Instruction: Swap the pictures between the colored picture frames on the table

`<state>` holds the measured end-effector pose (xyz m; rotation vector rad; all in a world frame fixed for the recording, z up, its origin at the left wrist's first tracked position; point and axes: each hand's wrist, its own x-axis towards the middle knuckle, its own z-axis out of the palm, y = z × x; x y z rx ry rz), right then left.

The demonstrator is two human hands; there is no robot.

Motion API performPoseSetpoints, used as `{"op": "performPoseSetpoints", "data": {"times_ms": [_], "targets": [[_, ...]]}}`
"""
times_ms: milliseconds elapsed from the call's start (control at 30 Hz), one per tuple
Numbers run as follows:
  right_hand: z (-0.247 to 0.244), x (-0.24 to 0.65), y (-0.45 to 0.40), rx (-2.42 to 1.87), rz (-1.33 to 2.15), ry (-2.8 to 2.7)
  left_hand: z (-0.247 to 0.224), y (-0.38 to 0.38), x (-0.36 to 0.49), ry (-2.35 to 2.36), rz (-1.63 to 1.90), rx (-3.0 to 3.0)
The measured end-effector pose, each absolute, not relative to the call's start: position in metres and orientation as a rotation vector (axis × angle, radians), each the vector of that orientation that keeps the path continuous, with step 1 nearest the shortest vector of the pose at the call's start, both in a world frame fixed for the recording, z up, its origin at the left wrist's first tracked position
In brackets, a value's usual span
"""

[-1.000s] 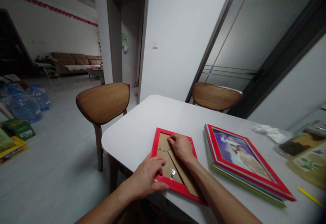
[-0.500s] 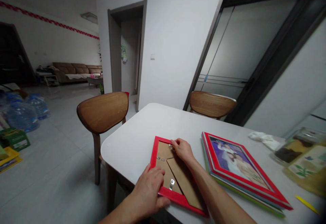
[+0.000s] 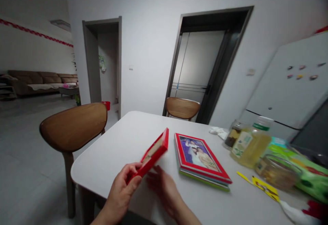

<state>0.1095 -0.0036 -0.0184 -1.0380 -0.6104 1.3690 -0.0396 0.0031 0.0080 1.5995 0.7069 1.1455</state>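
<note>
A red picture frame [image 3: 154,159] is tipped up on edge above the white table [image 3: 120,143], with part of its brown backing showing. My left hand [image 3: 123,184] is closed around its lower left end, thumb on the red edge. Close behind and below it, my right hand [image 3: 164,191] is smeared by motion; whether its fingers touch the frame cannot be made out. To the right lies a stack of frames, topped by a red one with a photo of people [image 3: 200,155].
Along the right side are a bottle of yellow liquid [image 3: 252,143], a jar with dark contents [image 3: 233,134], a clear container [image 3: 278,172], a green package [image 3: 307,167], a yellow strip [image 3: 265,187] and crumpled white tissue [image 3: 217,131]. Wooden chairs stand at the left [image 3: 74,126] and far side [image 3: 183,108].
The frame has gone from lying back-up on the table to being lifted and tilted in my left hand. My right hand has left its top edge. The view has turned right.
</note>
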Motion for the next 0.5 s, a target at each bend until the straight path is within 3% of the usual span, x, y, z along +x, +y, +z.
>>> {"op": "performPoseSetpoints", "data": {"times_ms": [67,200,333,500], "targets": [[-0.015,0.089,-0.004,-0.778,1.493,-0.481,0.008,-0.004,-0.022,0.595,1.159,1.418],[0.007,0.093,-0.005,-0.567,1.39,-0.31,0.024,-0.011,0.007,0.543,1.231,1.278],[0.033,0.152,-0.01,-0.7,1.158,-0.415,0.062,-0.002,0.023,0.467,1.384,1.16],[0.052,0.249,-0.01,-1.205,1.011,-0.524,0.071,0.019,0.065,0.353,1.196,1.247]]}}
